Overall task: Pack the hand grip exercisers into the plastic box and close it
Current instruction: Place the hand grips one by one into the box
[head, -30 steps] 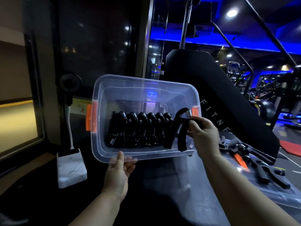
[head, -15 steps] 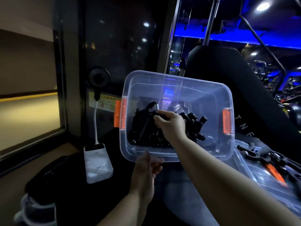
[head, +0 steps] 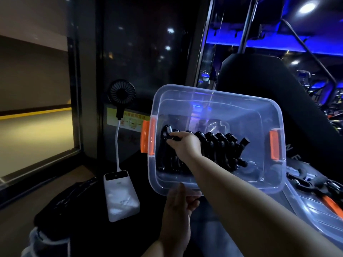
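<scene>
While left hand (head: 178, 204) grips box (head: 219, 188), right hand (head: 185, 145) clasps exerciser (head: 165, 134).

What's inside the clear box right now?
A row of black hand grip exercisers in the plastic box; the right hand grips the leftmost. Its forearm hides the row's lower middle.

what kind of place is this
Most likely a gym: exercise machines stand under blue lighting at the back, a black padded bench sits close behind, and the plastic box holds hand grip exercisers.

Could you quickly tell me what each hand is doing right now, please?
Left hand: closed on the near rim of the plastic box.
Right hand: closed on a hand grip exerciser inside the box.
</scene>
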Tool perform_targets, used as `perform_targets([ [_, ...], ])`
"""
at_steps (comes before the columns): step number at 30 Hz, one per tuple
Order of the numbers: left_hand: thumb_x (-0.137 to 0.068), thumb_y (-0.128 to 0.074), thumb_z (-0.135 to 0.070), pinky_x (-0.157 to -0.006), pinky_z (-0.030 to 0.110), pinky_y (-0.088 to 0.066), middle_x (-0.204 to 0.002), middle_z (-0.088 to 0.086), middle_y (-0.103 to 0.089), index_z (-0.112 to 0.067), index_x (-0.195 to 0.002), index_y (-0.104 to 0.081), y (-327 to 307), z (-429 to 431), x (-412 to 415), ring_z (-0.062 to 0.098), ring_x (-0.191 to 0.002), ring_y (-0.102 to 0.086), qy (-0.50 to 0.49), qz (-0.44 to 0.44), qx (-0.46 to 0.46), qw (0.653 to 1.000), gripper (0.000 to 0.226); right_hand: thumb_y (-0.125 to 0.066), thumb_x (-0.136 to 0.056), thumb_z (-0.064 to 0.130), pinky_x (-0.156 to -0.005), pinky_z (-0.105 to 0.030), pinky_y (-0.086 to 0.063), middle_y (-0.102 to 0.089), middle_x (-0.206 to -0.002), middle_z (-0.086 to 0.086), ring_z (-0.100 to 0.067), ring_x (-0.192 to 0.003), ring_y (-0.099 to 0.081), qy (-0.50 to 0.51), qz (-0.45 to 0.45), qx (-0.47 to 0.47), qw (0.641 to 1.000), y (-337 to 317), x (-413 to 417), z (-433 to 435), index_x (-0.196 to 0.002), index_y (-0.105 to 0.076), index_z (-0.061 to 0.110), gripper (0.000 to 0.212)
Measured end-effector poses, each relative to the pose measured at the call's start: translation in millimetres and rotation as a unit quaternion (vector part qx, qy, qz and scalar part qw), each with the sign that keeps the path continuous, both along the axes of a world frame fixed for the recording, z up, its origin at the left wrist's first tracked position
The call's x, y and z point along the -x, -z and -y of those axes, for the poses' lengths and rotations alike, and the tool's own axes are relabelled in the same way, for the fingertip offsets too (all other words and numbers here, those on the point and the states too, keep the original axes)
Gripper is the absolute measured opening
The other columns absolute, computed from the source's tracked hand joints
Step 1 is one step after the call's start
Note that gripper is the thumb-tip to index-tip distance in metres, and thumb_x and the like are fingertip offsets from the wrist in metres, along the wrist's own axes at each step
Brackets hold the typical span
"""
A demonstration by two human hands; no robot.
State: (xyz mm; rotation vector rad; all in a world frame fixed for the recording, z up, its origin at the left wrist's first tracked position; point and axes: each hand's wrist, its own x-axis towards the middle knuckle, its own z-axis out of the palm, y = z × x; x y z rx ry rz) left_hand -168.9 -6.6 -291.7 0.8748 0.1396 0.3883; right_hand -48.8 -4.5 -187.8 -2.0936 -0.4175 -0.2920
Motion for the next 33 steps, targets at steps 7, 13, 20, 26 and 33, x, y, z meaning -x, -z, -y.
perform_targets([
  [7, -0.097, -0.044, -0.027, -0.061, 0.026, -0.048, -0.081, 0.024, -0.069, 0.006, -0.090, -0.055, 2.6, -2.5, -4.3, 0.028, -0.077, -0.064, 0.002, -0.024, 0.002, 1.000, 0.036, -0.055, -0.083, 0.009, -0.090, -0.050, -0.053, -0.064, -0.067, 0.009, -0.028, -0.091, -0.070, -0.046, -0.061, -0.031, 0.997, -4.9, -18.9, -15.3, -0.076, -0.071, 0.022, 0.021],
  [13, -0.095, -0.045, -0.026, -0.055, 0.023, -0.047, -0.069, 0.016, -0.068, 0.004, -0.083, -0.055, 2.4, -1.9, -7.7, 0.019, -0.064, -0.063, 0.003, -0.024, 0.029, 0.999, 0.033, -0.057, -0.089, 0.010, -0.089, -0.047, -0.054, -0.067, -0.074, 0.001, -0.030, -0.093, -0.070, -0.058, -0.085, -0.054, 0.993, -5.8, -29.4, -22.3, -0.103, -0.071, 0.019, 0.022],
  [20, -0.088, -0.050, -0.035, -0.061, 0.025, -0.048, -0.076, 0.019, -0.069, 0.003, -0.088, -0.055, 7.9, -1.3, -7.4, 0.024, -0.074, -0.064, 0.012, -0.004, 0.035, 0.999, 0.038, -0.057, -0.094, 0.008, -0.091, -0.040, -0.054, -0.065, -0.098, -0.008, -0.028, -0.099, -0.069, -0.091, -0.150, -0.131, 0.976, -6.5, -27.5, -16.3, -0.127, -0.059, 0.013, 0.034],
  [26, -0.063, -0.072, -0.063, -0.059, 0.024, -0.050, -0.082, 0.023, -0.069, 0.012, -0.098, -0.054, 1.1, -2.1, -2.5, 0.024, -0.074, -0.066, -0.009, -0.003, 0.040, 0.999, 0.084, -0.067, -0.088, 0.009, -0.085, -0.040, -0.057, -0.064, -0.076, 0.001, -0.024, -0.082, -0.071, -0.068, -0.115, -0.142, 0.981, 0.3, -25.1, -8.8, -0.126, -0.060, 0.016, 0.039],
  [33, -0.091, -0.048, -0.029, -0.067, 0.030, -0.048, -0.078, 0.021, -0.067, 0.008, -0.104, -0.054, 1.2, -3.0, -5.1, 0.021, -0.070, -0.066, 0.006, -0.006, 0.041, 0.999, 0.041, -0.074, -0.080, 0.025, -0.075, -0.043, -0.060, -0.066, -0.069, 0.004, -0.015, -0.071, -0.072, -0.036, -0.049, -0.065, 0.996, 6.6, -22.6, 17.3, -0.108, -0.062, 0.027, 0.031],
])
